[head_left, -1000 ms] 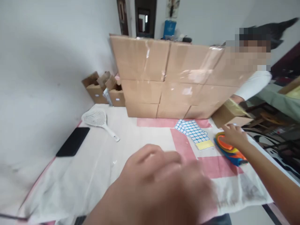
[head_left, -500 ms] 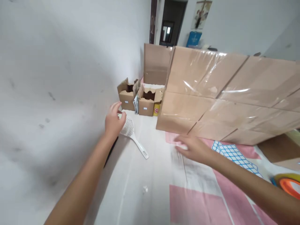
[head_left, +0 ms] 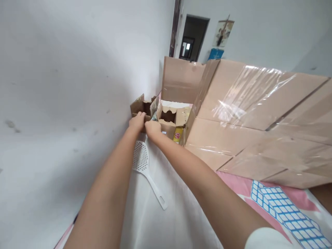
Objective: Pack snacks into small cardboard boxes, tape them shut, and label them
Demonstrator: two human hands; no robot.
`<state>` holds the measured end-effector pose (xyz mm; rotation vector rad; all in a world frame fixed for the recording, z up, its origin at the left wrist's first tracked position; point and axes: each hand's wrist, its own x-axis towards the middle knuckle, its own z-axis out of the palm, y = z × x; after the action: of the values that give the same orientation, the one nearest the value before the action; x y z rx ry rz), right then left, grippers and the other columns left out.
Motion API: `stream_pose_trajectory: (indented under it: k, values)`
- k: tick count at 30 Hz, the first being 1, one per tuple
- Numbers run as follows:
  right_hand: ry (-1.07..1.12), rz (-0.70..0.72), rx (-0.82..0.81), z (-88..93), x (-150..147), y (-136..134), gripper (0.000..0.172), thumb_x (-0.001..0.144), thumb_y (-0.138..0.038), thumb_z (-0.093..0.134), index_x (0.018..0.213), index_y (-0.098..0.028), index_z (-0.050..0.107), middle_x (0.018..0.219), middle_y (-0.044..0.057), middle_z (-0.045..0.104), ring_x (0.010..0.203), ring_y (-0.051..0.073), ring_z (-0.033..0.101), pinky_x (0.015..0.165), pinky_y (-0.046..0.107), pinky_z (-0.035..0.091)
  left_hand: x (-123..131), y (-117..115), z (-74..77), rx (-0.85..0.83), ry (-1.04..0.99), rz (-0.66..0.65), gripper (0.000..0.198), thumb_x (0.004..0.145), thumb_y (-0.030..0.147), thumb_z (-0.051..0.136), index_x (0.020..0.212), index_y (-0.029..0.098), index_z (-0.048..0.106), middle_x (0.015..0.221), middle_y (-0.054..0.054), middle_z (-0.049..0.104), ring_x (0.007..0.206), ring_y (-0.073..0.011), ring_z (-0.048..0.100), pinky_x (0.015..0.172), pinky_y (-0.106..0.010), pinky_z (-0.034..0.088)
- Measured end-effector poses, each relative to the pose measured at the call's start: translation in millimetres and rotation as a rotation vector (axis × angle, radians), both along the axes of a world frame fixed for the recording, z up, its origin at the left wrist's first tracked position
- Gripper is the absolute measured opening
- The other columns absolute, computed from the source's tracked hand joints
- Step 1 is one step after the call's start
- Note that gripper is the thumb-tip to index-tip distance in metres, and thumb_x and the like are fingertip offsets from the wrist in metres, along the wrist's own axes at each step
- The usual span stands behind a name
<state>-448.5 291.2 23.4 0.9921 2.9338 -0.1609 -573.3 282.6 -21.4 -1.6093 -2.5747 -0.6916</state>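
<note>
Both arms reach far forward to the back left corner by the wall. My left hand (head_left: 137, 121) has its fingers curled over the front edge of a small open cardboard box (head_left: 141, 107). My right hand (head_left: 153, 128) is closed on the same box's front wall, right beside the left hand. A second small open box (head_left: 173, 119) stands just to the right. A white slotted spatula (head_left: 145, 166) lies on the white cloth under my forearms.
A wall of large taped cardboard cartons (head_left: 254, 121) runs along the back right. A sheet of blue-bordered labels (head_left: 280, 207) lies on the pink and white cloth at the lower right. The white wall (head_left: 64, 86) closes the left side. A dark doorway (head_left: 190, 38) is behind.
My view swung left and closer to the corner. Both hands moved forward from the cloth and the spatula to the small open box and closed on its front edge.
</note>
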Motion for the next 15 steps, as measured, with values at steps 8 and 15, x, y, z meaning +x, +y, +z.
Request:
stream_pose_trajectory:
  k: [8,15]
  values:
    - [0.257,0.038,0.032,21.4,69.1,-50.8,0.029,0.097,-0.013,0.047,0.118,-0.013,0.066,0.119,0.016,0.072,0.107,0.026,0.071,0.088,0.036,0.055,48.1,-79.5,48.0,-0.002,0.176,0.065,0.017,0.088,0.024,0.058,0.103,0.019,0.064,0.113,-0.012,0.065,0.103,-0.0276,0.065,0.085,-0.036,0.05]
    - [0.784,0.083,-0.164,16.8,219.3,-144.1,0.023,0.096,-0.021,0.046,0.1,-0.022,0.069,0.1,0.005,0.075,0.094,0.02,0.07,0.083,0.03,0.053,174.4,-238.6,75.4,0.224,0.258,0.024,0.032,0.088,0.054,0.06,0.097,0.023,0.06,0.102,-0.007,0.06,0.096,-0.0296,0.064,0.086,-0.042,0.051]
